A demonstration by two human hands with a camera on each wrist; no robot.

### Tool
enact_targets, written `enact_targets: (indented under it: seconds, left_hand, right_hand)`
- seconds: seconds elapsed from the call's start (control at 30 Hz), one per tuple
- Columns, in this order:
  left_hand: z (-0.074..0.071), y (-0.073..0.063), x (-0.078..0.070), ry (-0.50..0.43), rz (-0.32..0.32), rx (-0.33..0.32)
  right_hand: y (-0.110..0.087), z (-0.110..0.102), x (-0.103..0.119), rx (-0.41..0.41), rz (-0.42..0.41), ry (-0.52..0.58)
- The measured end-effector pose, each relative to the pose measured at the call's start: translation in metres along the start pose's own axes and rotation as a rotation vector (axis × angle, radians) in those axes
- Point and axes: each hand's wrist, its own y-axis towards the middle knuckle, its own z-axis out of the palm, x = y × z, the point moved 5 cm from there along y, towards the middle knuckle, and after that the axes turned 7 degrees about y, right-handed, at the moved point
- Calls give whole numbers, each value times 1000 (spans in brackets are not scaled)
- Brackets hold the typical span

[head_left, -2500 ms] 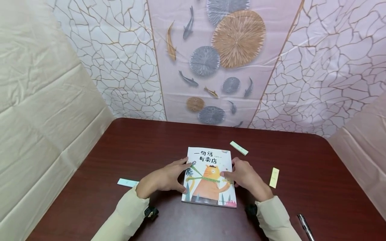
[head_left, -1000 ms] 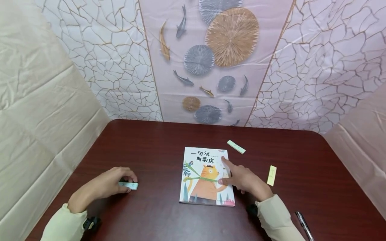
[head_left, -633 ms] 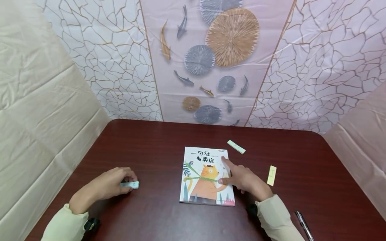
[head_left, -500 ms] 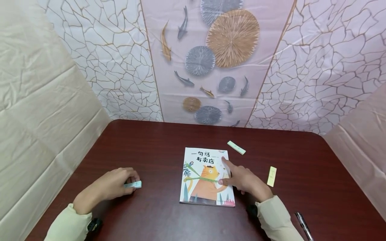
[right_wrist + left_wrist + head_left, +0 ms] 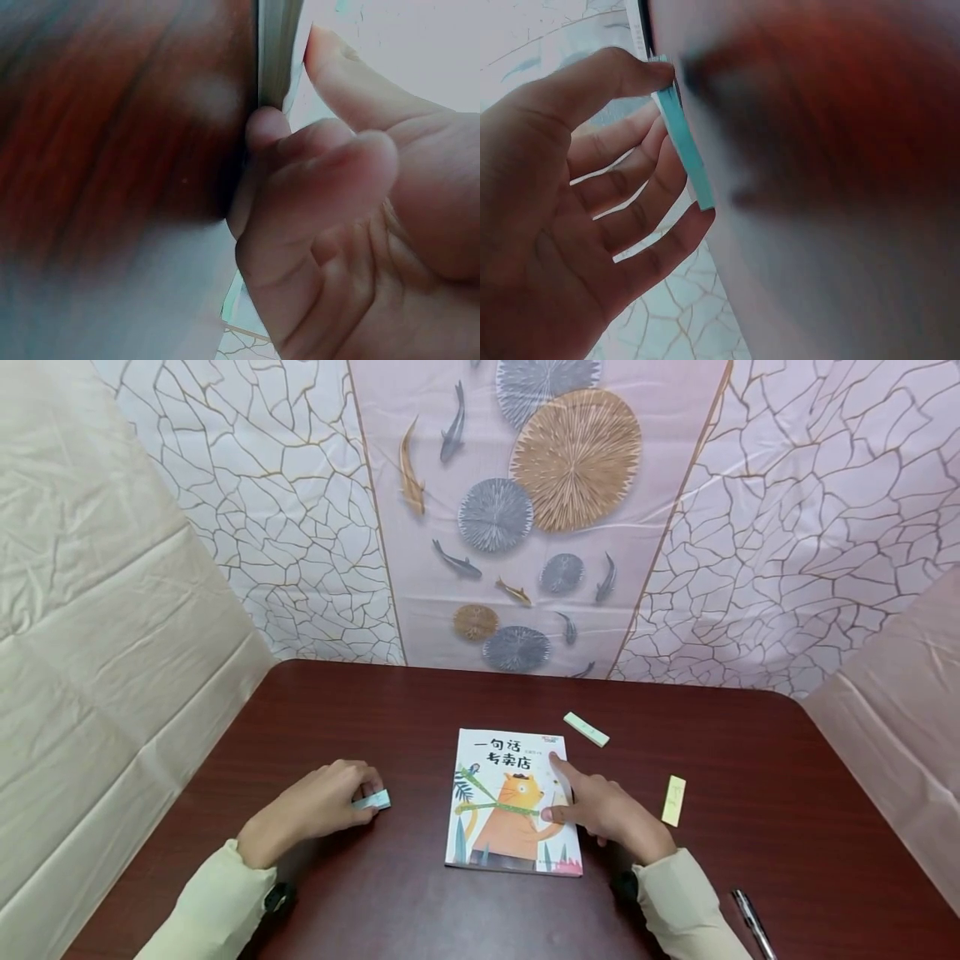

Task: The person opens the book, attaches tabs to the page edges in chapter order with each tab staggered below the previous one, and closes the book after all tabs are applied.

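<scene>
Between thumb and fingers of my left hand (image 5: 321,803) is a narrow pad of light-blue sticky notes (image 5: 377,800), low over the table left of the book. The left wrist view shows the thumb at one end of the pad (image 5: 684,142) and the fingertips along its back side. My right hand (image 5: 606,810) rests at the right edge of a picture book (image 5: 487,835), which lies flat with an orange cat on its white cover. Its thumb and index finger lie on the cover. Other fingers sit curled beside the page edges (image 5: 277,56) in the right wrist view.
A pale-green sticky-note pad (image 5: 587,729) lies beyond the book's upper right corner. A yellow one (image 5: 673,801) and a pen (image 5: 753,923) lie to the right on the dark red table (image 5: 360,710). Patterned cloth hangs behind the table.
My left hand left the book's left side, took hold of the blue sticky-note pad on the left and carried it rightward toward the book. The right index finger moved onto the cover.
</scene>
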Motion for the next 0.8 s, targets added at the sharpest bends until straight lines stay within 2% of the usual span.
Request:
enact_targets:
  seconds: [0.13, 0.4, 0.63, 0.8]
  left_hand:
    - [1, 17, -5, 4, -10, -41]
    - [4, 49, -10, 13, -98, -60]
    - [5, 68, -11, -18, -168, -68]
    - [4, 81, -12, -5, -205, -76]
  right_hand:
    - [0, 0, 0, 2, 0, -6]
    - [0, 0, 0, 7, 8, -16]
    - [0, 1, 1, 7, -12, 2]
    - [1, 1, 0, 2, -9, -7]
